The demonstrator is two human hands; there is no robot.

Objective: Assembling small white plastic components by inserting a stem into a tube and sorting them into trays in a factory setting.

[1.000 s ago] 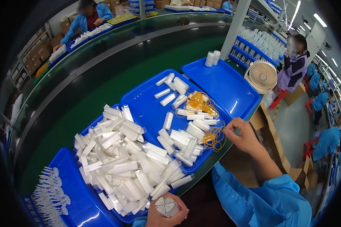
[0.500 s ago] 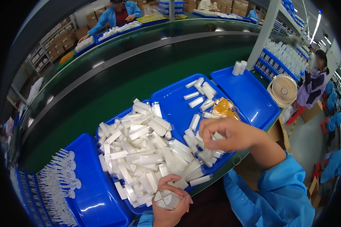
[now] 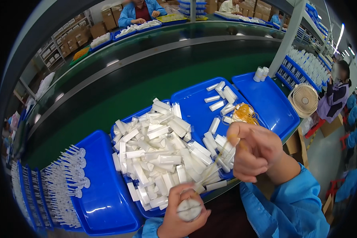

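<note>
Left hand grips bundle of white tubes at near edge, fingers wrapped tight. Right hand pinches yellow rubber band, stretched taut to bundle. Banding step in hand, judged; next calls for looping band over bundle end. Loose tubes heaped on blue tray beyond.

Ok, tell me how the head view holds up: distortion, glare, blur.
Head view: strong fisheye, the green conveyor belt curving and the corners black; ceiling-light glare streaks the near blue tray; the right hand is slightly soft, with the thin yellow band it pulls smeared; the white pieces stay sharp.
</note>
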